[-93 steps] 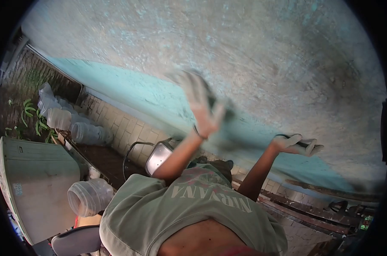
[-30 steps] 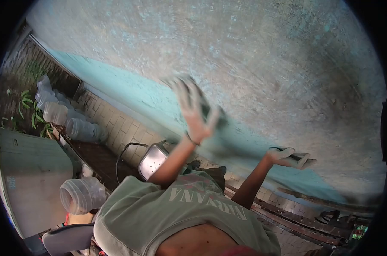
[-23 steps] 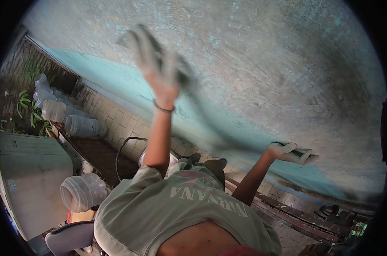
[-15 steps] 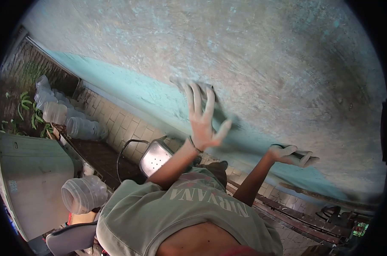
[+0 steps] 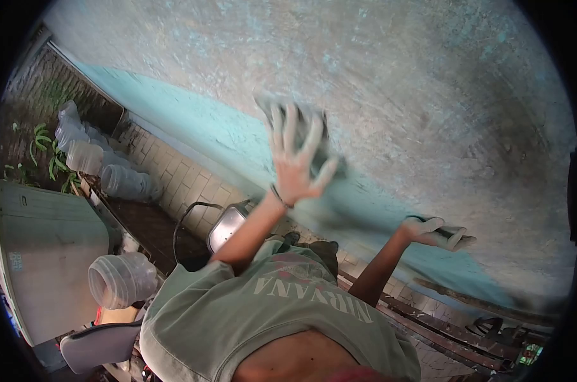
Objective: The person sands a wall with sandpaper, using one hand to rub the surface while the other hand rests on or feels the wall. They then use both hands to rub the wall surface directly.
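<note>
My left hand (image 5: 295, 149) lies spread over a dark, thin sheet (image 5: 323, 124) against the wall, its fingers stretched apart and pale with dust. The sheet's edges show around the fingertips; motion blurs it a little. Lower down on the right, my right hand (image 5: 436, 233) is beside the wall with its fingers bent around a dark, folded piece (image 5: 452, 234). The wall (image 5: 396, 89) is grey and patchy above, with a turquoise band (image 5: 174, 108) along its lower part.
Clear plastic containers (image 5: 119, 181) stand at the left near green plants (image 5: 40, 143). A metal-topped stool (image 5: 228, 224), a large pale box (image 5: 49, 254), another clear container (image 5: 123, 279) and a grey chair (image 5: 100, 347) are closer. Brown slats (image 5: 428, 328) run at lower right.
My left hand and the dark sheet under it have moved slightly up and to the left along the wall. My right hand has hardly moved.
</note>
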Demonstrator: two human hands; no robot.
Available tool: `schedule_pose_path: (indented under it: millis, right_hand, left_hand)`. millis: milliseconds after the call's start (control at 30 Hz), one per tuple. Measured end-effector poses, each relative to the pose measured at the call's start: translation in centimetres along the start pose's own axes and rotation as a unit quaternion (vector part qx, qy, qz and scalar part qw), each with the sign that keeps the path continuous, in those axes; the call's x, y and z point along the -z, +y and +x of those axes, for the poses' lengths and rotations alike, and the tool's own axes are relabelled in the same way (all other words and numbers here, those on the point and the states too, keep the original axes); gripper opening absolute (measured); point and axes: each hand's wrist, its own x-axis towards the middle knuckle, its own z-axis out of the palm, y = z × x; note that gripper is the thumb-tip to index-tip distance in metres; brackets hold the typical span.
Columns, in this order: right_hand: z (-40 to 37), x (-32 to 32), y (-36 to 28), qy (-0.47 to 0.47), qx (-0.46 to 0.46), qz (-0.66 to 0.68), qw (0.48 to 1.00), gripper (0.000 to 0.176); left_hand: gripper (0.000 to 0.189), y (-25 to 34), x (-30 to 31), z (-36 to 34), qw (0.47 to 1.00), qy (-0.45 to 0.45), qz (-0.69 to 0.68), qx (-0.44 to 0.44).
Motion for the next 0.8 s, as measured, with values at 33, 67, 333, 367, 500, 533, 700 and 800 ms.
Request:
schedule_pose_path:
  millis: [33, 67, 333, 367, 500, 533, 700, 800]
  right_hand:
    - [-0.4, 0.0, 0.4, 0.001, -0.009, 0.003, 1.0, 0.055]
    - [-0.6, 0.0, 0.6, 0.001, -0.019, 0.007, 1.0, 0.054]
    - [0.6, 0.0, 0.8, -0.019, 0.054, 0.013, 0.998, 0.056]
    - [0.6, 0.1, 0.7, -0.023, 0.052, 0.007, 0.998, 0.056]
    - [0.5, 0.1, 0.5, -0.01, 0.032, 0.015, 0.999, 0.055]
    - [0.3, 0.1, 0.7, -0.011, 0.029, 0.004, 0.999, 0.055]
    - [0.4, 0.1, 0.5, -0.008, 0.043, -0.024, 0.999, 0.053]
    - [0.3, 0.1, 0.7, -0.005, 0.05, -0.008, 0.999, 0.053]
  left_hand:
    - [0.078, -1.2, 0.2, 2.5, 0.999, 0.04, -0.012, -0.026]
    - [0.079, -2.0, 1.1, 5.3, 0.997, 0.064, -0.024, -0.035]
    - [0.082, 0.6, -1.7, -4.1, 0.998, -0.031, -0.013, 0.056]
    - [0.082, 0.5, -1.8, -4.5, 0.997, -0.043, 0.002, 0.061]
    - [0.081, -0.8, -0.2, -0.4, 0.999, -0.02, 0.03, 0.026]
    - [0.08, -1.5, 0.3, 2.2, 0.999, 0.001, 0.034, -0.002]
    - [0.081, -1.3, -1.9, 0.3, 0.998, 0.05, -0.01, 0.027]
    - [0.087, 0.3, -4.2, -4.6, 0.995, 0.038, -0.013, 0.092]
